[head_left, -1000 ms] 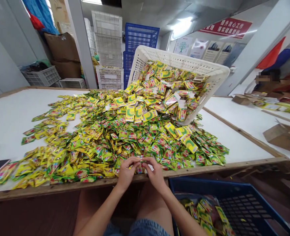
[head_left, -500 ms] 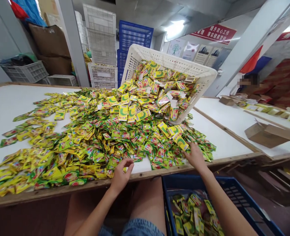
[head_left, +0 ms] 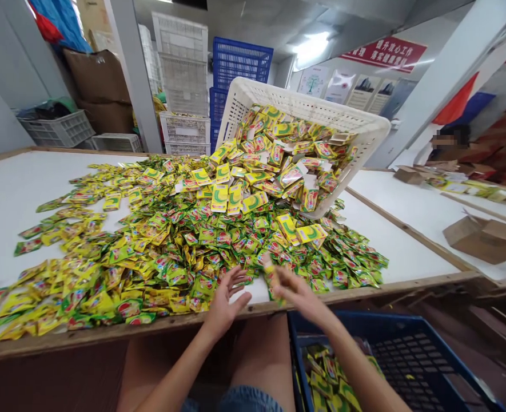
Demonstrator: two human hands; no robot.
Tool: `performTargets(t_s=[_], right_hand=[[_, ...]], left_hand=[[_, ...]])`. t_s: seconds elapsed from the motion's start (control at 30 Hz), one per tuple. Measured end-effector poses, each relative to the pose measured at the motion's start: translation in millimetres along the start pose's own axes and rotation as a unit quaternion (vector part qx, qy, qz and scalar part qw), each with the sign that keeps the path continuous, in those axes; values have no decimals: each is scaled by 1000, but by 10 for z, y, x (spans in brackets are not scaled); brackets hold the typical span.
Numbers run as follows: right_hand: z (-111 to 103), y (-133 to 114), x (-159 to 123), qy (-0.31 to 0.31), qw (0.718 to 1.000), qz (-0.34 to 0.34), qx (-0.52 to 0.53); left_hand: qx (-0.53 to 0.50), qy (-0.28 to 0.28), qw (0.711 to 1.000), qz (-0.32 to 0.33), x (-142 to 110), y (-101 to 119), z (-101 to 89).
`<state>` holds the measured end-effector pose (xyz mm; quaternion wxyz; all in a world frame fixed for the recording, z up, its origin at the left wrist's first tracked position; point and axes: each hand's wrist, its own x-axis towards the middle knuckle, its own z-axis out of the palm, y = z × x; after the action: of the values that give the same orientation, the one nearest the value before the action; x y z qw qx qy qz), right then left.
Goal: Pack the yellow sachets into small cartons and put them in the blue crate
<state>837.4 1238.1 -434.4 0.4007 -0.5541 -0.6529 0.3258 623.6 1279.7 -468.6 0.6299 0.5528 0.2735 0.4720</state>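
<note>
Near the front edge of the white table, my right hand (head_left: 299, 293) grips a small yellow box (head_left: 271, 273), blurred by motion and held roughly on end. Facing it across a short gap is my left hand (head_left: 227, 300), empty, with fingers spread and thumb apart. A wide heap of green and yellow sachets (head_left: 171, 246) lies in front of both hands. Behind it a white basket (head_left: 364, 123) tilts forward, spilling many small yellow boxes (head_left: 253, 171) onto the heap. Two loose yellow boxes (head_left: 310, 233) rest on the sachets beyond my right hand.
A blue crate (head_left: 407, 355) holding sachets or boxes stands below the table edge, by my right leg. Wooden strips edge the table (head_left: 12, 177). An open carton (head_left: 484, 237) sits on the right-hand table. Stacked white crates (head_left: 182, 74) and blue crates (head_left: 242, 63) stand behind.
My right hand has taken a yellow box from the heap at right and brought it left, towards my left hand. My left hand has opened wider and shifted slightly right.
</note>
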Motion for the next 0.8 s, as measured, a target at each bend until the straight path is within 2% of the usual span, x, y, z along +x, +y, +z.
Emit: performTargets(t_s=[0.03, 0.1, 0.17, 0.2, 0.27, 0.33, 0.37, 0.4, 0.47, 0.53, 0.7, 0.8], right_hand=[[178, -135, -35, -89, 995, -16, 43], [415, -316, -53, -192, 977, -40, 79], [452, -352, 14, -196, 978, -58, 44], [399, -317, 83, -160, 985, -69, 5], [198, -161, 273, -31, 990, -93, -102], [-39, 62, 492, 107, 965, -107, -215], [-138, 179, 593, 145, 948, -104, -265], [-210, 290, 679, 158, 934, -94, -305], [-258, 477, 799, 144, 921, -72, -356], [-196, 605, 856, 145, 915, -61, -372], [55, 753, 886, 246, 893, -49, -374], [101, 779, 889, 261, 888, -33, -377]], left_hand=[[-45, -35, 998, -30, 13, 13, 40], [-125, -83, 983, -103, 7, 41, 84], [-182, -73, 969, -153, -24, 68, 72], [-204, -48, 965, -157, -43, 79, 49], [-232, 13, 961, -148, -77, 101, -14], [-247, 56, 956, -149, -104, 123, -73], [-249, 68, 953, -156, -115, 133, -93], [-249, 76, 952, -164, -126, 142, -104], [-249, 87, 949, -176, -144, 154, -101], [-251, 91, 947, -180, -157, 156, -81], [-252, 88, 948, -175, -179, 133, -67], [-248, 96, 948, -176, -200, 129, -98]])
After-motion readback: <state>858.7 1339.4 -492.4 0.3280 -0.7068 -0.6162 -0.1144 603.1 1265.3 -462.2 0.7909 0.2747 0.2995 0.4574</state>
